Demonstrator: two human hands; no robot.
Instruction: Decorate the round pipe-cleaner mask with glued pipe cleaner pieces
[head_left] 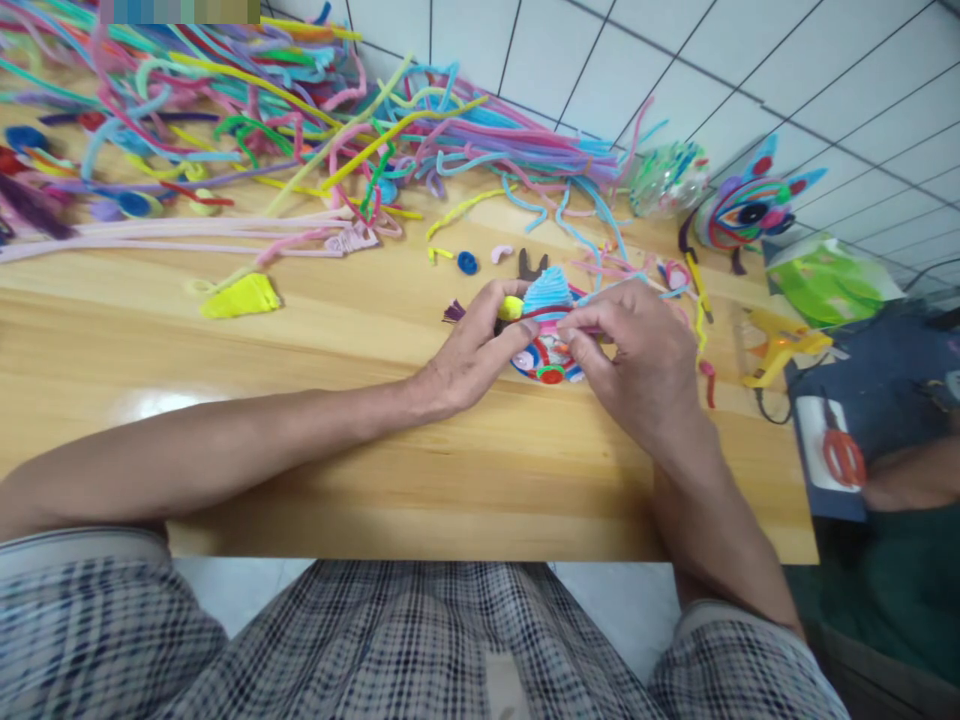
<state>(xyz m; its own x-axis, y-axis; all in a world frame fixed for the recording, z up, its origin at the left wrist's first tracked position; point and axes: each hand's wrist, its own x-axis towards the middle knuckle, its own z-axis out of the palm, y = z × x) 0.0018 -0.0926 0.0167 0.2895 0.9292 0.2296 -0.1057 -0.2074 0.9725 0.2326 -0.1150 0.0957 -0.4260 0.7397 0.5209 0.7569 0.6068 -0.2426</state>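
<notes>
A colourful craft piece of coiled pipe cleaners rests on the table between my hands, with a ribbed light blue pointed part at its top. My left hand grips its left side, thumb pressed on the front. From the other side, my right hand pinches at the middle of the piece. A dark red pipe cleaner runs across it between my fingers; its right end is hidden by my right hand. Behind the piece lies a dark forked object.
Many loose pipe cleaners cover the back of the table. A yellow glue gun stands to the right, near a decorated animal-face piece and a green packet. Another person's arm is at far right beside orange-handled scissors.
</notes>
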